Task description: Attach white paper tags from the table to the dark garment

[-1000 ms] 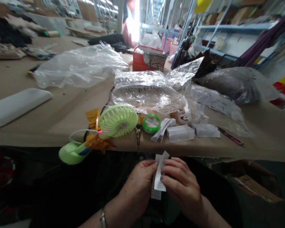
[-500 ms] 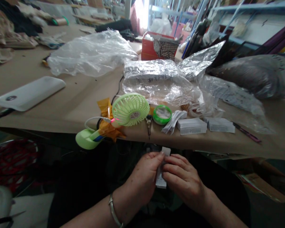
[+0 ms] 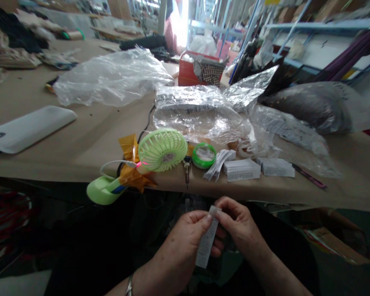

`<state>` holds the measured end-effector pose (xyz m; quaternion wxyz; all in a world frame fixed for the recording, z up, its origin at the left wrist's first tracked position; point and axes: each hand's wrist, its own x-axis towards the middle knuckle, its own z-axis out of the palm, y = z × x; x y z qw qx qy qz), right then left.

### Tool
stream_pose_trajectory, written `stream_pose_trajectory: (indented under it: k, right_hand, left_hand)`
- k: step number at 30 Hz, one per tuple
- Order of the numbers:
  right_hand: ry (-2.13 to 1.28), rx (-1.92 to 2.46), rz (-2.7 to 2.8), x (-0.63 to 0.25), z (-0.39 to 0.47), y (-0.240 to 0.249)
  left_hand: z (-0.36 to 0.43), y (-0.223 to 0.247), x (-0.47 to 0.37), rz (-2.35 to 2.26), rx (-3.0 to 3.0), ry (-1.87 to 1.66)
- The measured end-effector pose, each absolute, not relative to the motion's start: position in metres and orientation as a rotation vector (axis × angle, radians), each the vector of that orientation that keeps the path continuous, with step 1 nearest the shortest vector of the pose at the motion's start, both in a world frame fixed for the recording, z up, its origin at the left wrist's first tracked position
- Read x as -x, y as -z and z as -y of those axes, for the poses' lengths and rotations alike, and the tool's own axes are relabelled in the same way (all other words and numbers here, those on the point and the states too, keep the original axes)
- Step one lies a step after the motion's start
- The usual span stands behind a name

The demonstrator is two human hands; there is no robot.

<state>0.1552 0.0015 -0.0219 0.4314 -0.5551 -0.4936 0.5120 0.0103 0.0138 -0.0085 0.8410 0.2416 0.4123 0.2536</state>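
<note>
A narrow white printed label (image 3: 206,242) is held in front of the table edge, slanting down to the left. My left hand (image 3: 185,238) is closed on it, the thumb pressed near its upper end. The thumb and forefinger of my right hand (image 3: 239,224) pinch the label's top corner. Whether it is one label or several layers, I cannot tell. On the table edge beyond lie a fanned bunch of white strips (image 3: 219,163), a stack of printed labels (image 3: 242,169) and a second stack (image 3: 277,167).
A green handheld fan (image 3: 163,150) is taped at the edge, beside a soldering-iron-like tool (image 3: 186,172) and a green round tin (image 3: 204,155). Purple tweezers (image 3: 310,177) lie right. Clear plastic bags (image 3: 200,111), a white power bank (image 3: 31,127) and a red box (image 3: 186,70) stand farther back.
My right hand has shifted from lying along the label to pinching its top corner. The label is lower and more tilted, with more print showing. The camera view has shifted slightly.
</note>
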Motion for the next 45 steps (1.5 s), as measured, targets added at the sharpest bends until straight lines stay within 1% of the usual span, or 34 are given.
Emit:
stream_pose_trajectory:
  k: [3,8,14,18,22,24,25,27,29,30,33,36,39,45]
  right_hand:
    - [-1.415,1.323,1.134,-0.149,-0.004,0.025]
    - [-1.477,1.237,1.084,-0.150,-0.004,0.030]
    - [-1.956,0.774,0.970,-0.159,-0.009,0.034]
    - [-2.035,0.673,0.890,-0.159,-0.010,0.039]
    - [-1.981,0.771,0.957,-0.157,-0.006,0.039]
    - [-1.848,0.898,1.121,-0.156,-0.003,0.034]
    - [-1.718,0.982,1.228,-0.155,-0.002,0.031]
    - [-1.349,1.138,1.456,-0.154,0.001,0.023]
    - [-0.973,1.236,1.654,-0.153,0.003,0.017]
    - [-0.837,1.264,1.735,-0.153,0.004,0.015]
    - [-0.640,1.296,1.913,-0.150,0.006,0.014]
    - [-0.589,1.288,1.968,-0.148,0.005,0.017]
    - [-0.659,1.321,1.844,-0.145,0.005,0.018]
    - [-1.251,1.336,1.257,-0.133,-0.004,0.018]
  left_hand:
    - [-0.014,0.023,-0.009,-0.806,-0.550,-0.510]
    - [-0.018,0.034,-0.005,-0.779,-0.524,-0.442]
    - [-0.013,0.028,0.000,-0.625,-0.577,-0.360]
    - [-0.008,0.016,0.003,-0.652,-0.597,-0.340]
    - [-0.009,0.007,0.005,-0.666,-0.614,-0.377]
    - [-0.010,0.007,0.006,-0.693,-0.605,-0.417]
    - [-0.010,0.007,0.007,-0.705,-0.601,-0.440]
    - [-0.011,0.007,0.009,-0.728,-0.602,-0.482]
    - [-0.011,0.006,0.011,-0.751,-0.607,-0.507]
    - [-0.012,0.005,0.011,-0.757,-0.608,-0.513]
    - [-0.012,0.005,0.012,-0.769,-0.600,-0.531]
    - [-0.011,0.006,0.012,-0.790,-0.593,-0.542]
    - [-0.011,0.007,0.013,-0.799,-0.612,-0.552]
    - [-0.013,0.004,0.016,-0.890,-0.667,-0.619]
